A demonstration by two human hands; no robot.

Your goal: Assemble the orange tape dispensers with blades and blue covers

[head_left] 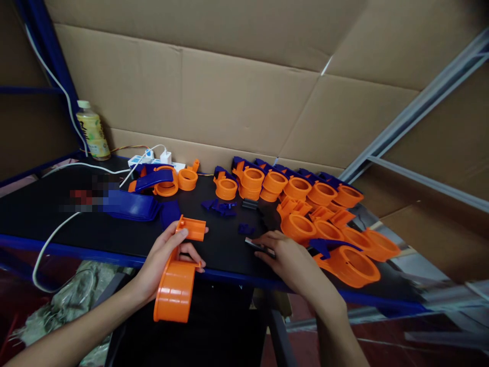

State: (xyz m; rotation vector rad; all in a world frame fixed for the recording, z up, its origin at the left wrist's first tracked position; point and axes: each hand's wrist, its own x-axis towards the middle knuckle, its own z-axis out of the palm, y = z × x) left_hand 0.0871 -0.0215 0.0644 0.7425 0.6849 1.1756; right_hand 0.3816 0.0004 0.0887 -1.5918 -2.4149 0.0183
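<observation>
Nearest to us, our left hand (157, 260) holds an orange tape holder (174, 293) at the front edge of the counter (225, 255). The holder's ring end points towards us, and its long axis runs away from us with a slight lean to the right, the narrow far end turning out rightwards. That grip is closed around the neck, with the thumb on the near side and fingertips showing beyond. Our right hand (284, 252) is low at the counter, its grip nearly closed, thumb and forefinger on a narrow grey strip (252, 243) that slants down to the right; we cannot tell whether the strip touches the counter.

Just right of that hand we see a finished holder (355, 267) with a blue handle, and next to it a row of bare orange rings (300, 229). Past our hands lie small blue pieces (220, 207) and a dark grey block (250, 204), with a blue stack (132, 206) to the left. Farther back stand a power strip (178, 166), an upright bottle (92, 130) and the cardboard wall (248, 97)
</observation>
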